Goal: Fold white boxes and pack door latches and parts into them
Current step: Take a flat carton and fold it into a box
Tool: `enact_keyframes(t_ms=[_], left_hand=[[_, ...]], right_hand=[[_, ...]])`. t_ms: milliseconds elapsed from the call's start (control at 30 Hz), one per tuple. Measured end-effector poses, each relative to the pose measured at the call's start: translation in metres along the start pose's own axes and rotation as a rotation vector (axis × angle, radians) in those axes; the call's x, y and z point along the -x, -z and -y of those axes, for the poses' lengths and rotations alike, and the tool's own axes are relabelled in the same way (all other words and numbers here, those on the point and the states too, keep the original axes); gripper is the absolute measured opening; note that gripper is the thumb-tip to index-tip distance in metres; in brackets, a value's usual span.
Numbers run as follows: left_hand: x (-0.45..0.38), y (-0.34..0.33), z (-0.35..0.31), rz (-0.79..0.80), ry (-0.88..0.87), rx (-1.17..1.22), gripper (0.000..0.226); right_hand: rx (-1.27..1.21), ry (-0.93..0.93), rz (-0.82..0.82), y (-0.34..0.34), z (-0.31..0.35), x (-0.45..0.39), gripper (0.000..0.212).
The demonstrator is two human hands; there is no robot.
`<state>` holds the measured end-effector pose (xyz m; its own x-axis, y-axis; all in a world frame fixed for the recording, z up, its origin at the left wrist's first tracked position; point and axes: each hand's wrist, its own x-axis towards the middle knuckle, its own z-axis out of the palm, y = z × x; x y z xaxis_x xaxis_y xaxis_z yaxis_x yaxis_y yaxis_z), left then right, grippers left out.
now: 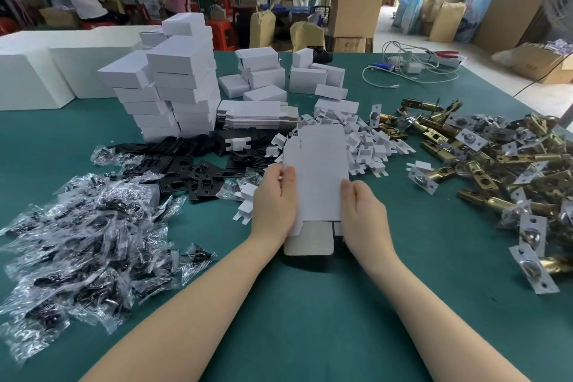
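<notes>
Both hands hold a flat, unfolded white box blank (316,177) just above the green table (310,319), near the middle of the view. The left hand (274,198) grips its left edge, thumb on top and fingers curled beneath; the right hand (362,211) clasps the right edge, fingers bent round it. The blank's grey-lined flap (310,240) points toward the person. At 9 o'clock of the blank lies a heap of clear plastic parts bags (86,226), and beyond them black plates (198,170). At 3 o'clock sprawls a pile of brass door latches (502,161). At 12 o'clock sit small white card inserts (369,143) and a stack of flat blanks (257,116). Farther, at 11 o'clock, folded white boxes (173,87) stand stacked. Cables (412,68) lie at 1 o'clock.
</notes>
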<state>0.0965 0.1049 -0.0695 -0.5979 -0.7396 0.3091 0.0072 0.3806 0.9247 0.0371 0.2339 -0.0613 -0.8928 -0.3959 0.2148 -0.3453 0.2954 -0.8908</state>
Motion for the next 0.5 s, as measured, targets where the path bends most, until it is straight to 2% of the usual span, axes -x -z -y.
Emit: enact_keyframes(t_ms=[133,267,367,433,500], left_hand=[[0.003,0.001,0.001,0.014,0.026,0.125,0.027],[0.002,-0.001,0.001,0.079,0.046,0.189,0.010],[0.000,-0.002,0.003,0.022,0.076,0.200,0.021],[-0.003,0.000,0.003,0.023,0.154,0.279,0.034],[-0.004,0.003,0.004,0.084,0.161,0.324,0.031]], right_hand=[[-0.028,0.023,-0.024,-0.002,0.002,-0.003,0.039],[-0.078,0.070,-0.134,0.007,-0.004,-0.004,0.037],[-0.135,0.081,-0.029,0.009,-0.002,-0.002,0.009],[-0.116,0.134,0.078,0.005,-0.002,0.001,0.028],[-0.046,0.207,0.134,0.001,-0.004,0.003,0.049]])
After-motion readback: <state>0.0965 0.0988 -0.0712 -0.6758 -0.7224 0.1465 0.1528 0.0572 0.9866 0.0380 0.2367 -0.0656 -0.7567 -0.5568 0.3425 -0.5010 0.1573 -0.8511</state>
